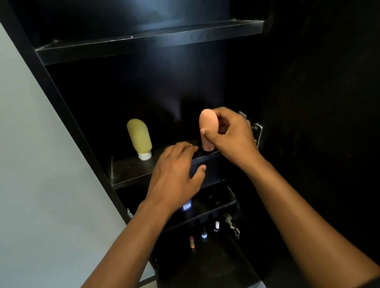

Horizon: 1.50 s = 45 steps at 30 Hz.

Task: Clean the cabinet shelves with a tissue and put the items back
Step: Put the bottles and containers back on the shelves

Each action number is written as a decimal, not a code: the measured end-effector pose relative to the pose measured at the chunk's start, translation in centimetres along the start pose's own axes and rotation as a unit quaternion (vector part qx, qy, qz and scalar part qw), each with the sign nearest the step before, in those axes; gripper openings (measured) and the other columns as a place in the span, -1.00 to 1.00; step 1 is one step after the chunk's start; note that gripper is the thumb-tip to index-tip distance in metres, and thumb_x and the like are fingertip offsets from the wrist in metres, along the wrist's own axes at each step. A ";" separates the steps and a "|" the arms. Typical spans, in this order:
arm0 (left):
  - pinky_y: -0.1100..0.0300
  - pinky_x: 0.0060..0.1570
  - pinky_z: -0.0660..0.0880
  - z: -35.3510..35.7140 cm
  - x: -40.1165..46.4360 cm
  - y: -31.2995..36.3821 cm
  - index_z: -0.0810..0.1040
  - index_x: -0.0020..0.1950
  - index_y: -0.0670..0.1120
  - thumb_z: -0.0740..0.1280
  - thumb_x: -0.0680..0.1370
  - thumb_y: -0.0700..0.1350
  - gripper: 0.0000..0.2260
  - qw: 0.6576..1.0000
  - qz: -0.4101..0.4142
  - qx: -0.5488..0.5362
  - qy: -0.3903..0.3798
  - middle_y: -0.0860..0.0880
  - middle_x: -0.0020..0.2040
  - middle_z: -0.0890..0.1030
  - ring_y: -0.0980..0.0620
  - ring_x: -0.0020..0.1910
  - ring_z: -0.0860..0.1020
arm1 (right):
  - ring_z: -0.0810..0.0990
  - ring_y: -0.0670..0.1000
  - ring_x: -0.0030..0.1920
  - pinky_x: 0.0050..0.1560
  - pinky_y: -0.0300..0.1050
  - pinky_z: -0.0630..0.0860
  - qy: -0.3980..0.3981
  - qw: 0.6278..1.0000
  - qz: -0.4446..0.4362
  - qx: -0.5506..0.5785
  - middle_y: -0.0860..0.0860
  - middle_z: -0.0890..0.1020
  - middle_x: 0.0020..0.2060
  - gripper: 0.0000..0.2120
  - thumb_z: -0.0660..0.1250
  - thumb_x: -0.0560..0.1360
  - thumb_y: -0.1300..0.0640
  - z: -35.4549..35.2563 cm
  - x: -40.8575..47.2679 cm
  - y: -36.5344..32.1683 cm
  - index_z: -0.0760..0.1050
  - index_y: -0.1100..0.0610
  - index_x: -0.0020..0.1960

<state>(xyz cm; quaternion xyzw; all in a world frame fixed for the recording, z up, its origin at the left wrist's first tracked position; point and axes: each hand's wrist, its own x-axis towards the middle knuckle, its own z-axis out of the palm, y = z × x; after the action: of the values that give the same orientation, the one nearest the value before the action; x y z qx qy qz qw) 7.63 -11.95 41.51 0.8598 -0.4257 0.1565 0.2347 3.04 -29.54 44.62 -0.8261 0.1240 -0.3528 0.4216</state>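
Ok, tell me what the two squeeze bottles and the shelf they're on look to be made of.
Yellow bottle: likely soft matte plastic or silicone, no glare, white hard cap. Pink bottle, held by the right hand: same matte look. Shelf: dark, probably laminated board, faint sheen.

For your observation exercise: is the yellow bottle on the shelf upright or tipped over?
Upright: the yellow bottle stands on its white cap on the shelf.

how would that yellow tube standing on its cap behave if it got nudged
The yellow tube stands upside down on its small white cap, a narrow base under a tall, wider body, so it probably tips easily. Its rounded, matte body looks like soft squeeze plastic, so it likely dents rather than breaks. Fallen, it may roll along the shelf.
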 end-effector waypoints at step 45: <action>-0.11 0.18 0.57 34.9 -12.8 -7.0 0.53 0.37 -0.14 0.43 0.45 -0.15 -0.52 0.967 -0.107 0.045 -0.226 -0.19 0.20 0.64 -0.21 0.16 0.63 | 0.68 0.12 0.02 -0.02 -0.03 0.62 -0.109 0.951 0.228 -0.178 0.03 0.69 0.05 -0.68 0.36 0.46 0.27 15.2 -20.2 30.9 0.55 0.07 0.20</action>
<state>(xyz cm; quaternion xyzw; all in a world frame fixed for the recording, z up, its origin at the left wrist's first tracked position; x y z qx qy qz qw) 8.12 -18.54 4.28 0.9230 -0.3659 -0.0489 0.1082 1.83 -29.14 4.69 -0.8709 0.3231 -0.1274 0.3476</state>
